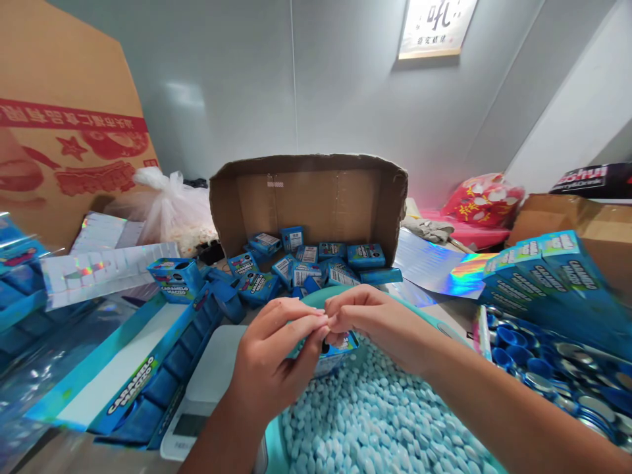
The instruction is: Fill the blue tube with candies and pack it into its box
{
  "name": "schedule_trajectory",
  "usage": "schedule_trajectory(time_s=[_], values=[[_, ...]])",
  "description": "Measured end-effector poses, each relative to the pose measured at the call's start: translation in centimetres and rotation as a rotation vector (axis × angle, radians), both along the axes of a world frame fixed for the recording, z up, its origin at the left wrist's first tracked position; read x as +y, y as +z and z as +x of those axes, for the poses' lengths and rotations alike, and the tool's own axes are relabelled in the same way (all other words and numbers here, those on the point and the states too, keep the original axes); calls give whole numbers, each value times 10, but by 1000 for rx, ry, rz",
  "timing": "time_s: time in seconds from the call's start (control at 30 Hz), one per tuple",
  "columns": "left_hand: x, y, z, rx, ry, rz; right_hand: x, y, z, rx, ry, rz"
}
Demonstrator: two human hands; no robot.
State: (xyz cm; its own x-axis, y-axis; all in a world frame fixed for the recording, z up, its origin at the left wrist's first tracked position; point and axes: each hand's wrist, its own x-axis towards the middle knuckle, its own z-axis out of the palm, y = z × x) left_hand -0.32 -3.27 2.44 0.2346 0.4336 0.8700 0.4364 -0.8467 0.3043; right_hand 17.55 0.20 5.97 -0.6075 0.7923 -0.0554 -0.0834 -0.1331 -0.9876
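My left hand [276, 359] and my right hand [375, 322] meet at their fingertips over a teal basin [316, 296] heaped with pale blue candies [375, 415]. Both are pinched on one small blue candy box [340, 349], which hangs just under the fingers and is mostly hidden by them. Behind the hands an open cardboard box [309, 191] lies on its side with several more small blue boxes [316, 260] spilled in front of it.
A white scale [207, 388] sits left of the basin. Blue display trays marked CARAMELO [133, 388] lie at left. A tray of blue caps and silver lids [553, 368] and blue cartons [548, 270] stand at right. Holographic sheets [444, 270], bags and a large carton [64, 118] fill the back.
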Motion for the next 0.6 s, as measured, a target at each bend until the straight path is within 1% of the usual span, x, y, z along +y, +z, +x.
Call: schedule_trajectory(time_s=[0.2,0.4,0.6], values=[[-2,-1,0,49,76,20,1,0,-1,-1,-1,26],[-3,-1,2,63,115,22,2,0,-2,-16,-7,29],[-4,0,2,63,150,47,1,-1,-5,30,-10,25]])
